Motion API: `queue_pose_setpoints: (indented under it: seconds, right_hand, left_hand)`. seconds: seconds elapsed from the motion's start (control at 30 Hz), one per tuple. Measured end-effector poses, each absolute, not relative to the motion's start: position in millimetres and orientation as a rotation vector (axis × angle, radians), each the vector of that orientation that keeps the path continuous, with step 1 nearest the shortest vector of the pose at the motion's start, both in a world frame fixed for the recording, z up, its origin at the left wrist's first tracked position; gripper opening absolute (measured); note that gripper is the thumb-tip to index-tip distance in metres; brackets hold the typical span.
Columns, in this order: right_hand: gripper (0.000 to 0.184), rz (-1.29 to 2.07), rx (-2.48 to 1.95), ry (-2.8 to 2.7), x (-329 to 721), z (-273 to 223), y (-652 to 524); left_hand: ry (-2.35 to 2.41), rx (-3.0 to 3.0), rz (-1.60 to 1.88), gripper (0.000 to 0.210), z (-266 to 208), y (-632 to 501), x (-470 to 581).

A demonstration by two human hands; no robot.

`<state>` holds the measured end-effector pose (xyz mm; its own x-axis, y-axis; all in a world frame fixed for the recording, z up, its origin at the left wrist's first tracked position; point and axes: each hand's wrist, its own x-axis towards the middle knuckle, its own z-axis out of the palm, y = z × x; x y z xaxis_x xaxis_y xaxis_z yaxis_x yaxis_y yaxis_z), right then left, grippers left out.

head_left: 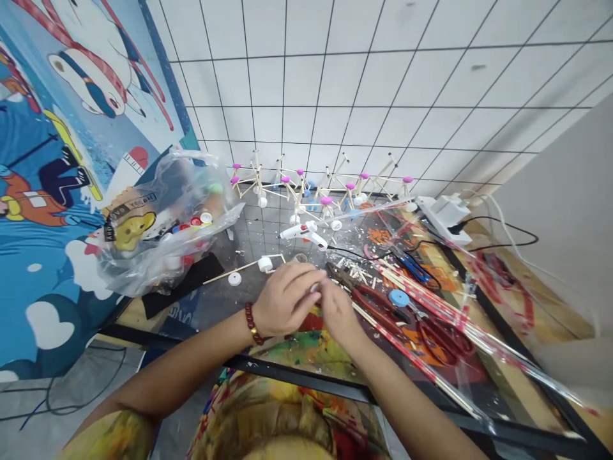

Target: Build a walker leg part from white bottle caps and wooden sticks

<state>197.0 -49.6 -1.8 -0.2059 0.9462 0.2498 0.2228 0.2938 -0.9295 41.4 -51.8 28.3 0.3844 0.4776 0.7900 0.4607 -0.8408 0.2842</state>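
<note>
My left hand [285, 300], with a dark red bead bracelet at the wrist, meets my right hand [339, 314] above the front of the table. The fingers of both are drawn together. Whatever they pinch is hidden, apart from a tiny pale spot at the fingertips that I cannot identify. Just behind the left hand lie thin wooden sticks [230, 273] with a white block-like piece [265, 263], and a white bottle cap [234, 278]. A white glue gun [302, 234] rests beyond both hands. Pliers with red handles [376, 306] lie to the right of my right hand.
Stick frames with pink caps [326, 200] line the tiled wall. At left sits a clear plastic bag [191, 249] of bottle caps. On the right are packaged sticks [421, 294], red-handled scissors [438, 338], a blue cap [399, 298] and a white power strip [445, 217]. Wood scraps litter the table.
</note>
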Motion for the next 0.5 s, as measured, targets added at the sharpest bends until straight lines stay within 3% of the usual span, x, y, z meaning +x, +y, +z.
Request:
queue_pose_setpoints:
  seconds: [0.1,0.23,0.5]
  right_hand:
    - [0.052,1.407,-1.027,-1.097,199,-3,-42]
    - [0.052,1.955,-0.879,-0.825,199,-5,-39]
    - [0.030,2.171,-0.679,-0.786,204,-17,-40]
  left_hand:
    - [0.871,2.650,1.376,0.047,23,-46,55]
    - [0.967,2.542,1.192,0.054,7,-41,50]
    - [0.884,2.603,1.220,0.054,4,-47,40]
